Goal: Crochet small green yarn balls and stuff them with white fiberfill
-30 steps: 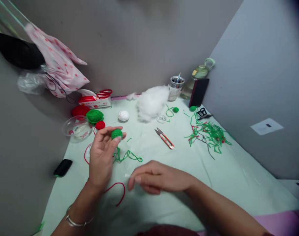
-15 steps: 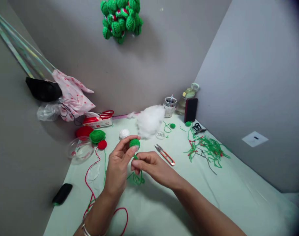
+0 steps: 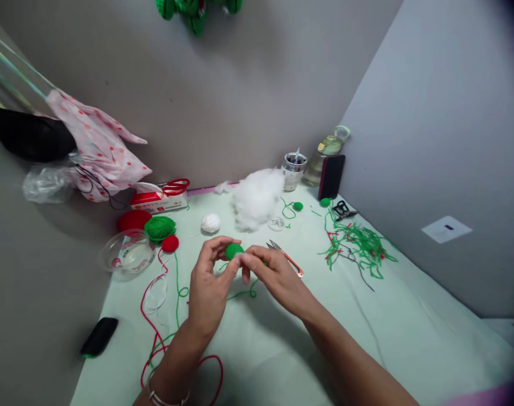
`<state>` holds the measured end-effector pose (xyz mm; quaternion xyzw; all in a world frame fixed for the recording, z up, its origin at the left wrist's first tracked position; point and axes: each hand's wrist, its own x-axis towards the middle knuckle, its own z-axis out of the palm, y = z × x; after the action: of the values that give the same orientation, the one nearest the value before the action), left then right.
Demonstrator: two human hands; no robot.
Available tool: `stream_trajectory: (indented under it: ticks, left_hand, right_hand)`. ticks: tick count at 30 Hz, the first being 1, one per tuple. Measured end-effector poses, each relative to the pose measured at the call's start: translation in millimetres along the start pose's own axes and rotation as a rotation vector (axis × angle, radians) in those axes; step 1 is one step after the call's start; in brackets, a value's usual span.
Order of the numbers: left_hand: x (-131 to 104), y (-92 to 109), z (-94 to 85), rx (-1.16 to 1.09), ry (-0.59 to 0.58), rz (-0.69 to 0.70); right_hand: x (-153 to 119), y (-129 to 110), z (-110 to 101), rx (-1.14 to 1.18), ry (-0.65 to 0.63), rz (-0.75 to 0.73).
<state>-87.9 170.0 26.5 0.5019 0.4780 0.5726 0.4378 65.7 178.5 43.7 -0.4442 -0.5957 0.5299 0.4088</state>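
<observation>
A small green crocheted ball (image 3: 234, 250) is pinched between the thumb and fingers of my left hand (image 3: 209, 290). My right hand (image 3: 279, 277) is closed against the ball's lower right side, with its thumb and forefinger pressed together. A bit of green yarn shows at those right fingers; its exact path between them is hidden. Below the hands, a loose green yarn tail (image 3: 242, 293) curls above the table. Thread snips (image 3: 297, 268) with orange handles lie just beyond my right hand, partly covered by it.
White stuffing (image 3: 259, 200) sits at the back, near a cup (image 3: 293, 172) and a phone (image 3: 332, 177). Green and red yarn scraps (image 3: 362, 245) lie right. Yarn balls, including a white one (image 3: 210, 223), and a clear plastic tub (image 3: 130, 256) stand left. Red yarn (image 3: 145, 307) trails forward.
My right hand has moved up and right, from below the ball to beside it. The green yarn tail has swung rightward. The view has tilted down slightly.
</observation>
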Motion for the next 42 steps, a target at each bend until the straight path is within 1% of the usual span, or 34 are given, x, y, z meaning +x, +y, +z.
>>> stream_trajectory:
  ticks: [1, 2, 4, 6, 9, 11, 14, 16, 18, 21, 23, 26, 29, 31, 35, 37, 39, 42]
  left_hand:
    - [0, -1, -0.8, 0.041, -0.024, -0.014]
    - [0, -1, -2.0, 0.057, -0.06, -0.038]
    - [2, -2, -5.6, 0.019, -0.147, -0.098]
    - [5, -2, -10.0, -0.054, -0.23, -0.145]
    - [10, -2, -15.8, -0.102, -0.309, -0.156]
    - [12, -2, -17.8, -0.104, -0.316, -0.144]
    - [13, -2, -17.1, -0.095, -0.283, -0.129]
    - [11, -3, -14.0, -0.086, -0.243, -0.13]
    - [9, -5, -9.2, -0.07, -0.174, -0.114]
    - [5, -13, -0.8, -0.049, -0.074, -0.059]
    - [4, -17, 3.3, -0.052, -0.048, -0.042]
    - [5, -19, 4.7, -0.069, -0.067, -0.06]
    - [7, -13, 1.0, -0.084, -0.124, -0.1]
    - [7, -8, -2.7, -0.097, -0.186, -0.133]
    - [6, -3, -9.2, -0.117, -0.315, -0.158]
    - [7, -4, -11.5, -0.12, -0.349, -0.162]
    - [9, -7, -13.1, -0.141, -0.352, -0.171]
    - [12, -11, -14.3, -0.168, -0.325, -0.186]
  right_hand:
    - [1, 2, -1, -0.027, -0.043, 0.018]
    - [1, 4, -1, -0.035, -0.06, 0.035]
    - [2, 6, -3, -0.035, -0.036, 0.042]
    - [2, 6, -4, -0.046, -0.009, 0.004]
    - [1, 5, -5, -0.085, 0.024, -0.023]
    - [0, 4, -6, -0.129, 0.031, -0.009]
    - [-3, 3, -7, -0.199, 0.02, -0.018]
    - [-4, 3, -7, -0.193, -0.007, -0.032]
    - [-5, 4, -5, -0.152, -0.021, -0.023]
    - [-5, 8, 4, -0.116, 0.035, 0.02]
    - [-6, 12, 10, -0.124, 0.095, 0.039]
    - [-8, 14, 14, -0.162, 0.129, 0.02]
    - [-8, 12, 12, -0.185, 0.083, -0.016]
    - [-7, 9, 9, -0.176, 0.079, -0.008]
    - [-6, 8, 7, -0.176, 0.168, 0.027]
    - [-7, 9, 6, -0.194, 0.187, 0.027]
    - [-8, 9, 5, -0.221, 0.171, 0.024]
    - [-11, 7, 1, -0.251, 0.073, 0.0]
